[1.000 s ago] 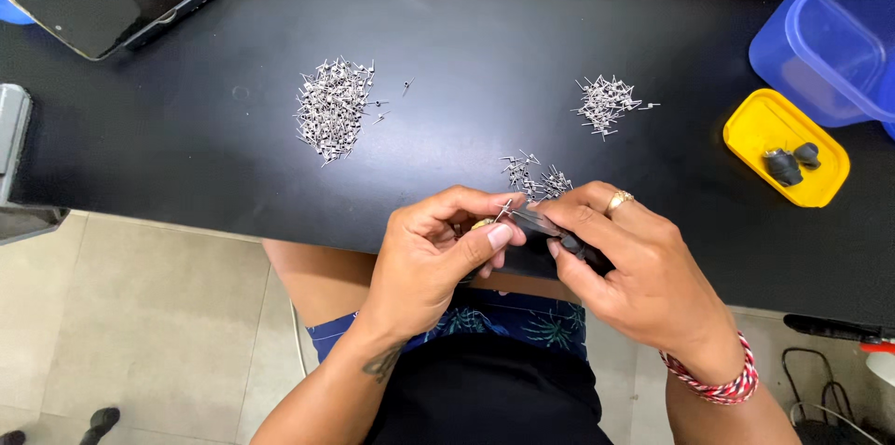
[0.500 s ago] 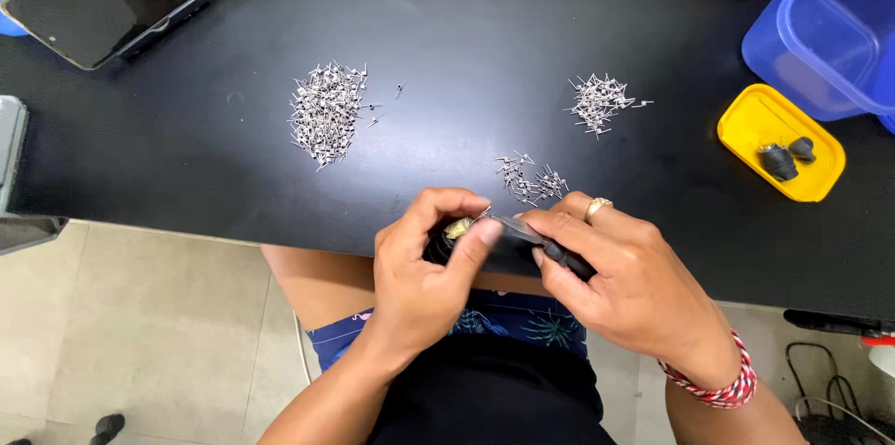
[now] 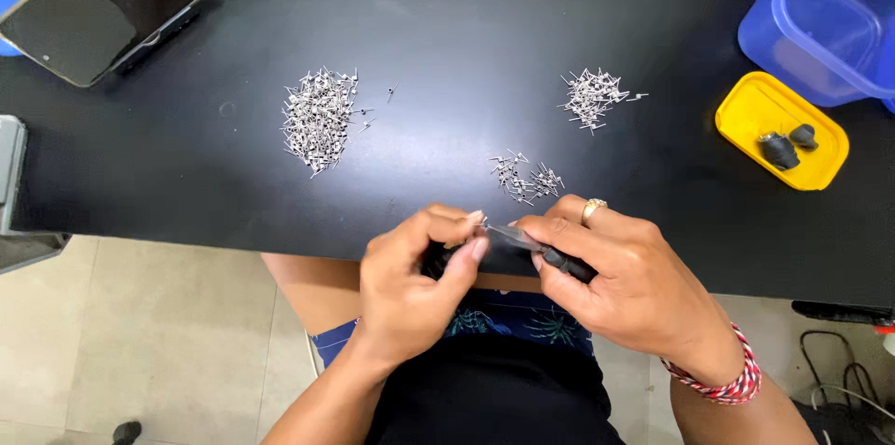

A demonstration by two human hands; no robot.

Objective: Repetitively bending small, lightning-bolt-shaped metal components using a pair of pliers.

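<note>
My left hand is curled at the near edge of the black table, pinching a small dark part between thumb and fingers. My right hand, with a ring and a red-and-white wrist band, holds black-handled tweezers whose metal tips point left into the left fingers. Just beyond the hands lies a small pile of tiny metal pins. A larger pile lies at centre left and another pile at centre right.
A yellow lid holding two small dark parts sits at the right, beside a blue plastic container. A phone rests at the back left. A grey object is at the left edge. Tiled floor lies below.
Both hands have stayed together at the table edge. The left fingers have shifted their pinch around the tweezers' tips, and the view has drifted slightly.
</note>
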